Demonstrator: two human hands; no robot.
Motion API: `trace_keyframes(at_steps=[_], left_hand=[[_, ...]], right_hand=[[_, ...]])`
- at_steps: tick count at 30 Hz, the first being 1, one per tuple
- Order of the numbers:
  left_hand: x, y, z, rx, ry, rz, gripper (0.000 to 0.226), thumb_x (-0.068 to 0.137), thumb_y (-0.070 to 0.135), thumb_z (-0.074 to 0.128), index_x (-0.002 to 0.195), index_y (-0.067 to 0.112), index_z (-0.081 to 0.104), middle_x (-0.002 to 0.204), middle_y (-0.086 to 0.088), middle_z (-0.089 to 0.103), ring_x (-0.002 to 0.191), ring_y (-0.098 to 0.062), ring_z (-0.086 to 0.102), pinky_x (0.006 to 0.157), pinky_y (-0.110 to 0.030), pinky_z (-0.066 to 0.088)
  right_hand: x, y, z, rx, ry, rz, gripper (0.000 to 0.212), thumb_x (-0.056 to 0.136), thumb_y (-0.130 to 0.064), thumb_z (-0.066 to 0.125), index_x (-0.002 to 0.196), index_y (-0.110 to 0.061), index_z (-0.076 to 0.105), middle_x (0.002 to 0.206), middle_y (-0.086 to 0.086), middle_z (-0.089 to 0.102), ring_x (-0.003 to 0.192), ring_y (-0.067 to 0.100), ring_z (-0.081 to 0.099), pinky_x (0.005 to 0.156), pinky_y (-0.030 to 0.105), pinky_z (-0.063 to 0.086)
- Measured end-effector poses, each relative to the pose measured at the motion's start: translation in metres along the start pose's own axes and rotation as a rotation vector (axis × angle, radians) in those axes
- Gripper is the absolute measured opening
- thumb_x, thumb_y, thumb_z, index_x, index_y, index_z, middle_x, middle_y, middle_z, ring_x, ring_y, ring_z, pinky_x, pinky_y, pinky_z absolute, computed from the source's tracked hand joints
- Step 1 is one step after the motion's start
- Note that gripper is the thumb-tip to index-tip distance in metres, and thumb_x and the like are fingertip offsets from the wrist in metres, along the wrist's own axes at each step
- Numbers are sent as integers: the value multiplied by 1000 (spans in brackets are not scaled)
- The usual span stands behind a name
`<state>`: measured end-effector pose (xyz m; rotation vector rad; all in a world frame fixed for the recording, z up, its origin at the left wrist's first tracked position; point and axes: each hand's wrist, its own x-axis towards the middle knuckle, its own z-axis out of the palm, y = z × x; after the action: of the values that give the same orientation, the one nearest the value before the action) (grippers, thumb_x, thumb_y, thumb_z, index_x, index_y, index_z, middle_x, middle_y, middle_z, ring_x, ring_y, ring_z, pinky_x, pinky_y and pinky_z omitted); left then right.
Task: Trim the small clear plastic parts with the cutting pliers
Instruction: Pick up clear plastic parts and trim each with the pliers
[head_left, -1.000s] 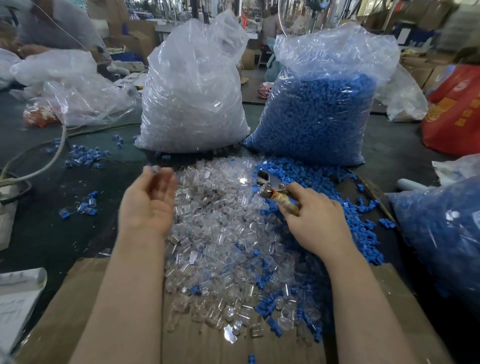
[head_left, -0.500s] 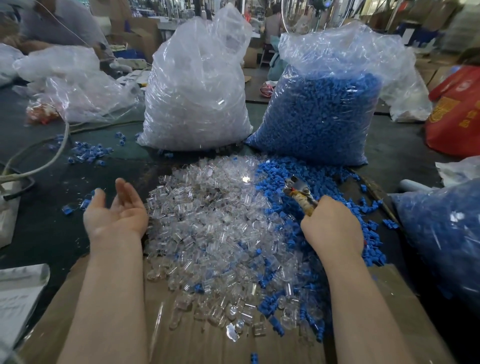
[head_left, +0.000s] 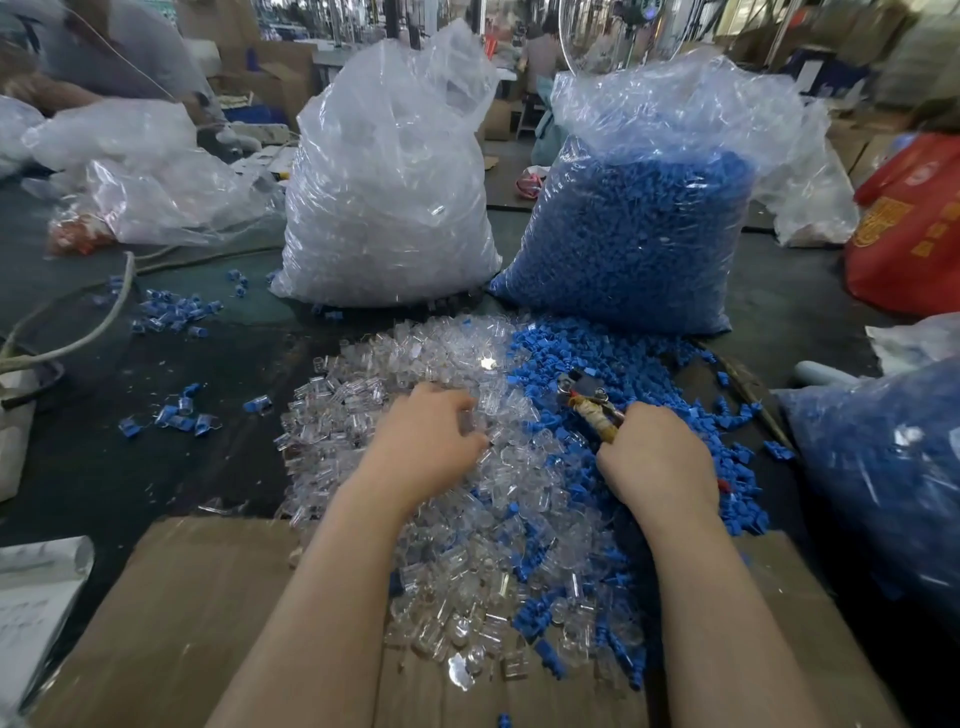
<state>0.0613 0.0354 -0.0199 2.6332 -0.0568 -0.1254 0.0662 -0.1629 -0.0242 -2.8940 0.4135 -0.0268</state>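
Left hand (head_left: 427, 440) curled palm-down in clear parts (head_left: 363, 415).

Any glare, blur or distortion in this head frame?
Head view: a bright glare spot sits on the clear parts; the background and the person at top left are blurred; wide-angle distortion bows the edges; both hands and the pliers stay fairly sharp.

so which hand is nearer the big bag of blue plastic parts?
Right. The right hand, gripping the cutting pliers, sits just below the big bag of blue plastic parts. The left hand rests on the clear plastic parts pile, farther left.
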Motion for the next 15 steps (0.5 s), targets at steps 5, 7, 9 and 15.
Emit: trace_keyframes(at_steps=[5,7,9,15], left_hand=[[0,0,2,-78,195,-4,18,89,26,72,107,28,69,101,11,66,70,8,51,62,-14,40],[-1,-1,1,-95,221,-15,8,90,26,70,98,29,69,91,15,67,71,6,55,63,-17,44],[-1,-1,1,-112,221,-7,6,94,24,64,93,29,68,84,17,65,71,4,58,61,-17,46],[-3,0,1,-167,212,3,11,91,27,67,81,31,64,75,16,64,69,2,60,57,-15,45]], right_hand=[[-1,0,0,24,14,-12,18,89,-24,58,99,-19,44,95,3,44,74,25,46,66,36,38],[-2,1,0,57,49,-21,18,88,-24,58,99,-20,45,96,4,44,71,24,45,65,36,37],[-4,1,0,83,87,-40,17,87,-24,59,95,-20,45,91,3,44,68,24,43,64,36,36],[-4,0,3,82,111,-43,11,88,-23,58,94,-18,50,101,5,48,67,22,41,66,35,36]])
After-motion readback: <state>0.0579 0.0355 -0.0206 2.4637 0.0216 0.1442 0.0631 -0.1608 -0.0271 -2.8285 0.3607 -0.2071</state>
